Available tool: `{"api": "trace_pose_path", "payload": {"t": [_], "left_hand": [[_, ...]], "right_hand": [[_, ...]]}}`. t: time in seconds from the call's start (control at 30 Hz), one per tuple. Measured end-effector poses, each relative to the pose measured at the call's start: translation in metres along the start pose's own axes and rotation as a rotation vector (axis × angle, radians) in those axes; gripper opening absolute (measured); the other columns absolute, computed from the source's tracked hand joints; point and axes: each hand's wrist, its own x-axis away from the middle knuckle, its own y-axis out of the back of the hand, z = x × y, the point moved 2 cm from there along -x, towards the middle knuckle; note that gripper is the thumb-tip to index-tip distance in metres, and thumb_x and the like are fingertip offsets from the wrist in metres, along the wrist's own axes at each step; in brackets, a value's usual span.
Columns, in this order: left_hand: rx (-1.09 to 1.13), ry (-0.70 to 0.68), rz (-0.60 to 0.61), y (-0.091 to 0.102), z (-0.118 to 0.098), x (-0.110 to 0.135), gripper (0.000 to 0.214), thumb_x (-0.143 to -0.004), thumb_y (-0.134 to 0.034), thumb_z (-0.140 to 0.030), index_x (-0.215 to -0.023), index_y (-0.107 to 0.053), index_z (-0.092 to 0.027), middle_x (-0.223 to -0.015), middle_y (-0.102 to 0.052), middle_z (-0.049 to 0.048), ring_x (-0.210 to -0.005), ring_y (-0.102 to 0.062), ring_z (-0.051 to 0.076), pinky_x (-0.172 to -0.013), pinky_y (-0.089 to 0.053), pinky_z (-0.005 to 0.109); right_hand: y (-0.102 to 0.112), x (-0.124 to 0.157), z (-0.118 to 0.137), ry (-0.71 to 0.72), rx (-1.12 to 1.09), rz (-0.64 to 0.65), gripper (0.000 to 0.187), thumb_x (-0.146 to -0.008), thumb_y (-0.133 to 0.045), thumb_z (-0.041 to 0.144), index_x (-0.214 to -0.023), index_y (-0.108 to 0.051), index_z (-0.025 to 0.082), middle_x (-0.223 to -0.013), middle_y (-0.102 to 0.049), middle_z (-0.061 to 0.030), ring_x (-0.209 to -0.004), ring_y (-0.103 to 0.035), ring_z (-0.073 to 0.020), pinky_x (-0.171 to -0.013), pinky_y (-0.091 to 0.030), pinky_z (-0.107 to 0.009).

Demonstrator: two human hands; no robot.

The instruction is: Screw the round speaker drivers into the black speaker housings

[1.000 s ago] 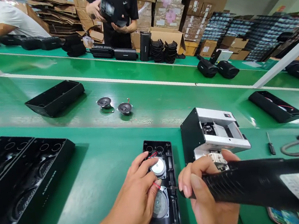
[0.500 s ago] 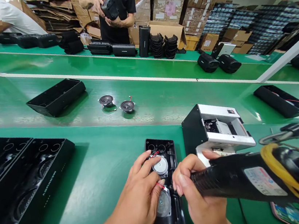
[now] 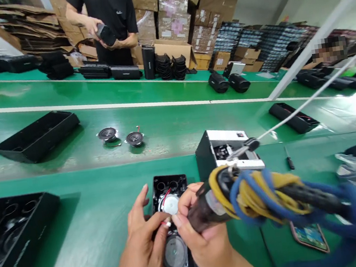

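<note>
- Green tabletop (image 3: 91, 250), two parallel runs, white stripe between them.
- Back wall: stacked cardboard cartons (image 3: 172, 14), one open carton (image 3: 173, 51) behind a row of black speaker parts. Printed marks too small to read.
- Co-worker in a black T-shirt (image 3: 103, 16) across the tabletop, both hands on a black speaker part (image 3: 106, 34). Chest logo unreadable.
- Left foreground: large black speaker housing (image 3: 14, 234), lying open. Small lettering on its side (image 3: 27, 258) can't be read.
- Centre front: open black speaker housing (image 3: 170, 204), two round drivers seated in it. Upper driver (image 3: 170, 204) has a white back; lower driver (image 3: 174, 253) sits just below it.
- White-and-black fixture (image 3: 229, 148) just behind that housing. Small dark label on top (image 3: 240, 134), unreadable.
- Right hand (image 3: 201, 235) clamped around a black power tool (image 3: 211, 212), yellow and blue cables (image 3: 254, 193) looped off it. Label on tool body blurred.
- Left hand (image 3: 140, 248), thumb and finger together on a red wire with a white end (image 3: 167, 224), right over the housing.
- Further right: phone (image 3: 310, 238), small screwdriver (image 3: 289, 158).
</note>
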Motion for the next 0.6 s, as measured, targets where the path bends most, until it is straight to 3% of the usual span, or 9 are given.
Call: {"api": "trace_pose_path", "payload": {"t": [0.1, 0.17, 0.23, 0.3, 0.4, 0.5, 0.6], "left_hand": [[0.028, 0.066, 0.055, 0.000, 0.013, -0.004, 0.047, -0.117, -0.035, -0.060, -0.126, -0.076, -0.038, -0.182, -0.032, 0.0029, -0.175, -0.027, 0.033, -0.132, -0.046, 0.065], [-0.013, 0.065, 0.095, 0.003, 0.022, -0.006, 0.045, -0.115, -0.037, -0.063, -0.132, -0.072, -0.040, -0.178, -0.040, 0.0034, -0.168, -0.043, 0.030, -0.127, -0.055, 0.055], [-0.058, 0.082, 0.125, 0.006, 0.030, -0.006, 0.043, -0.114, -0.041, -0.065, -0.133, -0.070, -0.040, -0.174, -0.045, 0.0034, -0.152, -0.063, 0.029, -0.116, -0.065, 0.045], [-0.071, 0.111, 0.108, 0.008, 0.034, -0.006, 0.044, -0.113, -0.041, -0.066, -0.129, -0.071, -0.039, -0.171, -0.048, 0.0037, -0.141, -0.071, 0.026, -0.107, -0.069, 0.039], [-0.027, 0.117, 0.065, 0.006, 0.032, -0.006, 0.047, -0.115, -0.037, -0.066, -0.121, -0.073, -0.036, -0.169, -0.048, 0.0046, -0.155, -0.060, 0.026, -0.115, -0.065, 0.041], [0.064, 0.123, 0.046, 0.001, 0.021, -0.011, 0.050, -0.116, -0.033, -0.065, -0.112, -0.072, -0.032, -0.169, -0.045, 0.0072, -0.171, -0.035, 0.027, -0.129, -0.052, 0.052], [0.117, 0.125, 0.043, -0.001, 0.007, -0.020, 0.053, -0.116, -0.032, -0.065, -0.103, -0.069, -0.029, -0.166, -0.042, 0.0102, -0.174, -0.025, 0.031, -0.133, -0.046, 0.061]], "right_hand": [[-0.007, -0.004, 0.005, 0.041, -0.005, -0.042, 0.033, -0.094, -0.079, 0.021, -0.121, -0.064, 0.031, -0.089, -0.065, 0.0028, -0.077, -0.067, -0.0218, -0.082, -0.064, -0.043], [-0.008, -0.008, 0.012, 0.064, -0.022, -0.060, 0.034, -0.097, -0.076, 0.021, -0.125, -0.061, 0.033, -0.088, -0.064, 0.0052, -0.071, -0.067, -0.0179, -0.075, -0.064, -0.037], [-0.002, -0.013, 0.024, 0.082, -0.128, -0.118, 0.040, -0.103, -0.070, 0.022, -0.137, -0.056, 0.038, -0.086, -0.062, 0.0078, -0.061, -0.063, -0.0135, -0.062, -0.059, -0.030], [0.015, -0.021, 0.039, 0.128, -0.281, -0.238, 0.056, -0.108, -0.066, 0.021, -0.154, -0.044, 0.045, -0.082, -0.059, 0.0103, -0.053, -0.056, -0.0110, -0.053, -0.053, -0.025], [0.056, -0.038, 0.057, 0.257, -0.303, -0.394, 0.068, -0.106, -0.071, 0.015, -0.158, -0.039, 0.047, -0.077, -0.059, 0.0120, -0.053, -0.052, -0.0118, -0.057, -0.056, -0.025], [0.092, -0.052, 0.057, 0.326, -0.110, -0.409, 0.067, -0.102, -0.075, 0.011, -0.153, -0.044, 0.041, -0.079, -0.061, 0.0114, -0.055, -0.055, -0.0127, -0.059, -0.058, -0.028], [0.108, -0.058, 0.043, 0.320, 0.001, -0.393, 0.065, -0.101, -0.078, 0.012, -0.153, -0.047, 0.036, -0.080, -0.063, 0.0104, -0.057, -0.058, -0.0132, -0.059, -0.058, -0.029]]}}
